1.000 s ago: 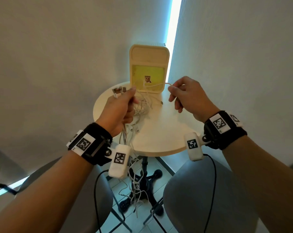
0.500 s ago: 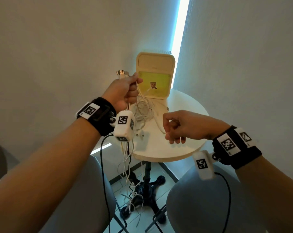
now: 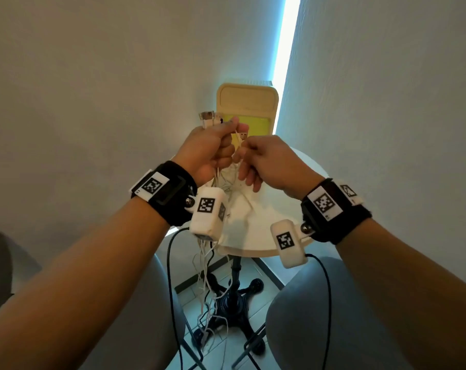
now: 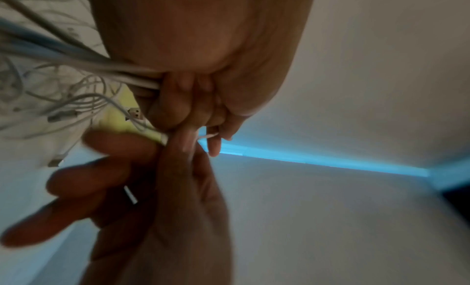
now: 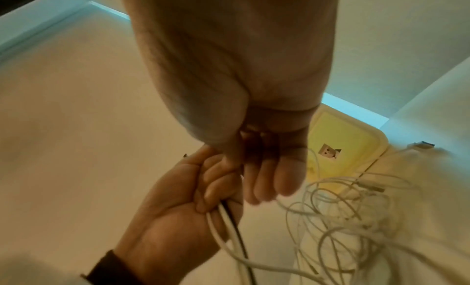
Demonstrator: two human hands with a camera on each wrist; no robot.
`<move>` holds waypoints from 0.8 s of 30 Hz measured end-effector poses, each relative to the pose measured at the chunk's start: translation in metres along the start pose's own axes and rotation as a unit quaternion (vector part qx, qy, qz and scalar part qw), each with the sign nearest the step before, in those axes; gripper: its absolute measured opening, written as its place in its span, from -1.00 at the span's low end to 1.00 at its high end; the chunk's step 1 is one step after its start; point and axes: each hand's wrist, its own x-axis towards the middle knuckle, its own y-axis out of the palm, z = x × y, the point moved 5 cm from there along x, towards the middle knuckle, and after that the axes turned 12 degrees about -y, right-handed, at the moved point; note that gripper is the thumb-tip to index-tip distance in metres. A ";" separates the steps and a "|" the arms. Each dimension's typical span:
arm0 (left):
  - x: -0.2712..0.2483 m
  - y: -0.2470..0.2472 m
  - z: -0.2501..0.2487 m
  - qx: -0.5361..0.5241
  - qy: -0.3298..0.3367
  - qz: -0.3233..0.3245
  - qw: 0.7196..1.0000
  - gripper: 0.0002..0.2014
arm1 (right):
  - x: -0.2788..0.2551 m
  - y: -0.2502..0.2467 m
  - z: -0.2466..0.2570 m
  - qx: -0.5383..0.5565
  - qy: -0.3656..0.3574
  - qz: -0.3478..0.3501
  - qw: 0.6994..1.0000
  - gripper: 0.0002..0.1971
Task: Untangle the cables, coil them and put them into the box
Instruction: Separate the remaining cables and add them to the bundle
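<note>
Nearest, two grey rounded seat cushions [image 3: 333, 316] flank a black cast-metal table pedestal [image 3: 233, 297] on a pale tiled floor; loose ends of the thin white cables [image 3: 204, 265] trail down past the near table edge to the pedestal's foot. Both forearms wear black wrist straps [image 3: 173, 193] with white camera pods carrying square black-and-white coded markers; no readable lettering on them. Above the round cream tabletop [image 3: 256, 236], the left hand [image 3: 208, 153] is fisted around a bunch of the cables, fingers curled tight; several connector plugs [image 3: 207, 119] stick up out of the top of the fist. The right wrist view shows the bunch leaving the heel of that fist, one dark strand among the white ones. Just right of it and touching, the right hand [image 3: 269, 161] pinches a single white strand between thumb and forefinger, its other fingers hanging loosely downward. A tangled heap of the same cables lies on the tabletop under and beyond the hands. Farther back, near the corner, stands the pale wooden box with rounded corners [image 3: 248, 102], yellow-green inside, bearing a small picture sticker of a cartoon figure, no legible text. Behind it, a bright cyan light strip [image 3: 285, 36] runs up where the grey walls meet.
</note>
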 end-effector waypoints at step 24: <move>0.009 -0.017 -0.034 0.037 0.090 -0.027 0.995 -0.72 | 0.002 -0.061 -0.016 -0.160 -0.028 -0.107 0.981 -0.69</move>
